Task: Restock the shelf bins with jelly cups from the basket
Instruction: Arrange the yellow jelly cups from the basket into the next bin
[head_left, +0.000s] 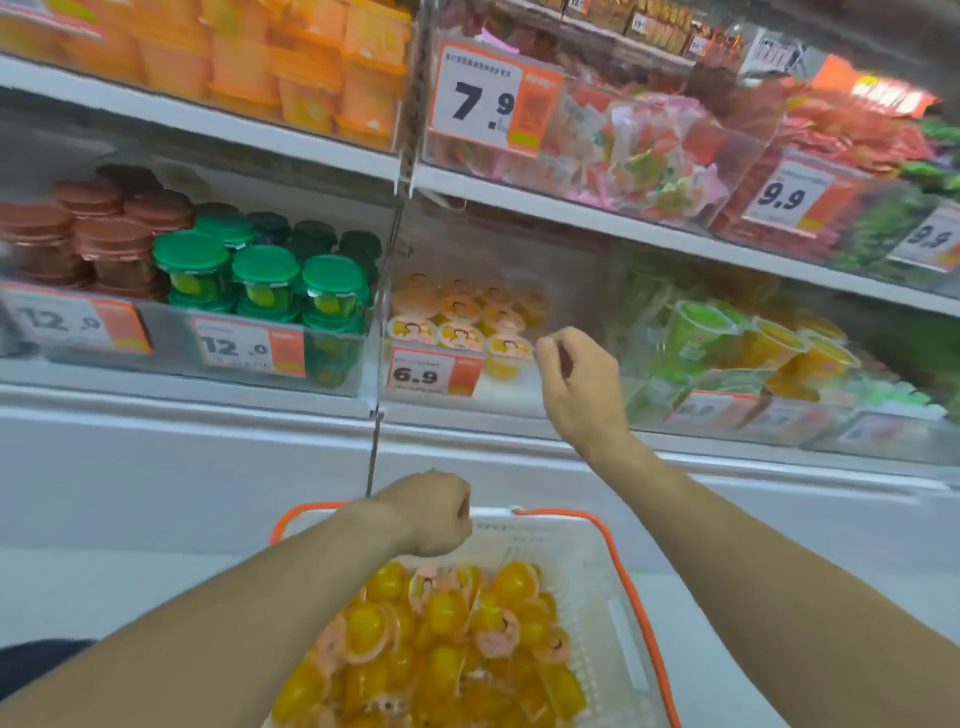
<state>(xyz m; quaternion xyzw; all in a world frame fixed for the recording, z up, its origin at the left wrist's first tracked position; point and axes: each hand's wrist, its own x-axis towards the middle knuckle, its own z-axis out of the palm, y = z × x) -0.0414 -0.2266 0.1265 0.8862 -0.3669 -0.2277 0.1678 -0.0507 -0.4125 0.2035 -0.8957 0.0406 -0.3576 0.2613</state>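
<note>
Head view, store shelving. White plastic basket (597, 587) with perforated walls and orange rim sits at lower centre of the frame, heaped with small jelly cups (447, 639): translucent yellow-orange domed bodies, glossy, with flat pink peel-off lids printed with a cartoon face. They lie jumbled, some on their sides, some lid-up.

Left hand (436, 514) hangs just above the basket's far rim, fingers curled under into a loose fist; whether it holds anything cannot be told from this angle.

Right hand (576, 384) is raised at centre right, in front of a clear plastic shelf bin (467, 291). Thumb and forefinger are drawn together, other fingers curled; nothing visible between them.

That bin, middle of the frame, holds more of the same cups (462, 317), lids up in rough rows at its left side, behind an orange-and-white price tag (434, 371) reading 6.9.

To the left, a bin of round green-lidded tubs (265, 275); further left, brown-lidded ones (98, 228). Upper shelf: orange packs (311, 67), mixed wrapped sweets (639, 150).
</note>
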